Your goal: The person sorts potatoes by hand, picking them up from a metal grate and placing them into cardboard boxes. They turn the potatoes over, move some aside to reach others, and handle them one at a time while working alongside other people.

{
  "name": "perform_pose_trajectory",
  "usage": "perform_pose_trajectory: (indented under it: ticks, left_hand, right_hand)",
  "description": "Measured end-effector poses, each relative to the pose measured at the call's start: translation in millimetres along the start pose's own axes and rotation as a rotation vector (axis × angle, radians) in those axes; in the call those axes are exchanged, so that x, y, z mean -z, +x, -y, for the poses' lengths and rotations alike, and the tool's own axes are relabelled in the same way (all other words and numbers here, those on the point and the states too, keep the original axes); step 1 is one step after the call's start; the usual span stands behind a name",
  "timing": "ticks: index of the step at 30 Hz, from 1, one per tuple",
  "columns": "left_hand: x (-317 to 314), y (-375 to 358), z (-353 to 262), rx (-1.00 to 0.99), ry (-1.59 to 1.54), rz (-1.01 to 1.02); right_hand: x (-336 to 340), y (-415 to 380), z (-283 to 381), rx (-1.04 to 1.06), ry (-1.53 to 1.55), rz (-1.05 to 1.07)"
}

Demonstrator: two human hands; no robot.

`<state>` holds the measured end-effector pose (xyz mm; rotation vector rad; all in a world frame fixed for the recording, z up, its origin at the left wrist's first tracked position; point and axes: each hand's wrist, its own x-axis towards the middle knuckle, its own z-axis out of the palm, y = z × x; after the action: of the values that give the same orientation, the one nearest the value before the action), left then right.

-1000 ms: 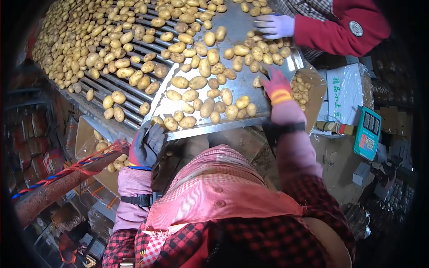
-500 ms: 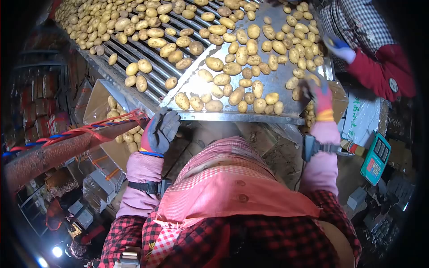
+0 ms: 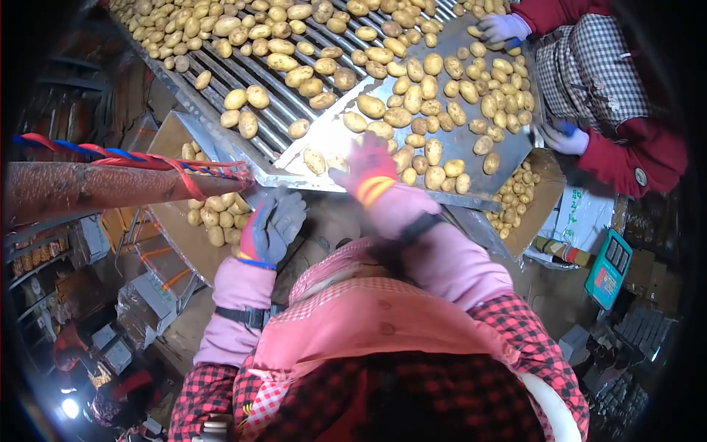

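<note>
My right hand (image 3: pixel 364 163), in a pink and grey glove, reaches over the bright near corner of the metal table (image 3: pixel 508 173), among potatoes (image 3: pixel 398 117). Its fingers are spread over the surface beside a few potatoes. My left hand (image 3: pixel 278 223), in a grey and pink glove, hangs palm up just off the table's front edge. Its fingers are apart and nothing lies in it. Below and beside it, a cardboard box (image 3: pixel 171 228) holds more potatoes (image 3: pixel 221 216).
Potatoes cover a slatted rack (image 3: pixel 254 77) at the back left. A co-worker's gloved hands (image 3: pixel 505 28) are at the table's right side. A second potato box (image 3: pixel 549 195) stands right. A rusty pole (image 3: pixel 96 184) juts in from the left; a green scale (image 3: pixel 608 269) is at right.
My right hand has moved left from the table's right corner to its near left part. The co-worker's hand has shifted down along the right edge. The view has shifted slightly.
</note>
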<state>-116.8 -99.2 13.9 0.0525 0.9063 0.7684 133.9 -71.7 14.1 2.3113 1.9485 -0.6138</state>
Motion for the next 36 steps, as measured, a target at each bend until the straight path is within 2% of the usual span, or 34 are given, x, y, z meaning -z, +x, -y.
perform_pose_trajectory:
  ticks: [2, 5, 8, 10, 11, 14, 16, 17, 19, 21, 22, 24, 26, 27, 28, 29, 30, 31, 33, 34, 35, 36]
  left_hand:
    - [8, -7, 4, 0.012, -0.04, 0.008]
    - [17, -20, 4, 0.002, -0.022, -0.009]
    - [19, -22, 3, -0.013, -0.04, 0.037]
    - [13, -20, 4, -0.005, 0.027, 0.031]
    - [8, -17, 5, 0.003, 0.064, 0.03]
    - [-11, -1, 1, 0.036, 0.119, 0.096]
    - [-27, 10, -9, 0.009, 0.18, 0.114]
    - [-35, 18, -11, -0.028, 0.201, 0.116]
    - [-56, 32, -13, -0.049, 0.216, 0.114]
    - [-68, 52, -10, -0.056, 0.244, 0.155]
    - [-74, 62, -9, -0.062, 0.259, 0.174]
    - [-98, 75, -4, -0.105, 0.289, 0.148]
    - [-113, 97, 3, -0.237, 0.33, 0.166]
    - [-115, 112, 2, -0.286, 0.361, 0.196]
    - [-112, 137, -3, -0.458, 0.612, 0.218]
    - [-109, 162, -9, -0.644, 0.851, 0.2]
    - [-132, 169, -12, -0.737, 0.795, 0.103]
    - [-142, 185, -20, -0.839, 0.971, 0.045]
    - [-147, 217, -50, -1.023, 1.307, -0.106]
    - [-145, 227, -57, -1.103, 1.475, -0.192]
    - [-144, 231, -57, -0.994, 1.71, -0.394]
    - [-143, 229, -53, -0.996, 1.756, -0.381]
  right_hand:
    - [-19, 20, 13, -0.054, -0.017, -0.028]
    - [10, 32, 20, -0.051, -0.055, 0.22]
    - [-10, 39, 26, -0.029, -0.192, 0.15]
    - [10, 36, 31, -0.156, -0.024, 0.303]
    - [18, 38, 32, -0.157, -0.042, 0.368]
    - [-24, 73, 14, -0.021, -0.061, 0.357]
    - [-20, 55, -4, -0.103, 0.219, 0.179]
    - [-24, 46, -8, -0.111, 0.228, 0.07]
    - [-18, 36, -12, -0.132, 0.204, 0.004]
    - [0, 39, -14, -0.122, 0.094, 0.128]
    - [34, 38, -13, -0.108, 0.076, 0.231]
    - [47, 47, -17, -0.033, 0.031, 0.324]
    - [29, 61, -25, 0.074, -0.019, 0.293]
    - [23, 59, -30, 0.026, 0.133, 0.199]
    - [18, 56, -35, -0.007, 0.288, 0.101]
    - [21, 55, -49, 0.065, 0.537, 0.115]
    - [23, 51, -68, 0.141, 0.783, 0.133]
    - [0, 47, -97, 0.416, 0.785, -0.149]
    - [46, -9, -145, 0.243, 1.257, -0.208]
    - [77, -39, -175, 0.257, 1.022, -0.373]
    - [84, -67, -209, -0.037, 1.229, -0.245]
    - [79, -90, -241, -0.333, 1.565, -0.26]
